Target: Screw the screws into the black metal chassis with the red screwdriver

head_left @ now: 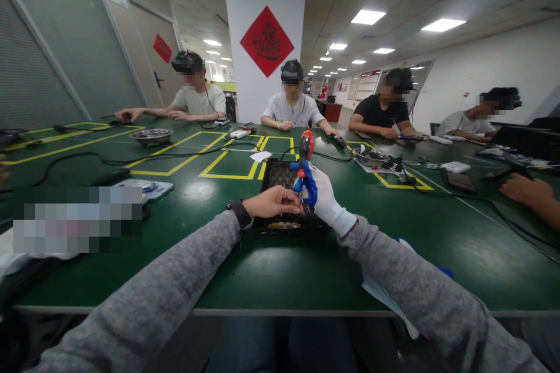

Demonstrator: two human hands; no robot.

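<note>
By the green tabletop's [280, 282] near edge, our gloved right fingers [312, 187] clutch a red-and-black screwdriver [307, 144] upright, maybe aiming straight; we can't tell what our left fingers [287, 196] hold.

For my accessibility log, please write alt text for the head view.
A gloved right hand holds a screwdriver, handle up, over a black case, with the bare left hand near its tip. Four people sit across the green table.
</note>
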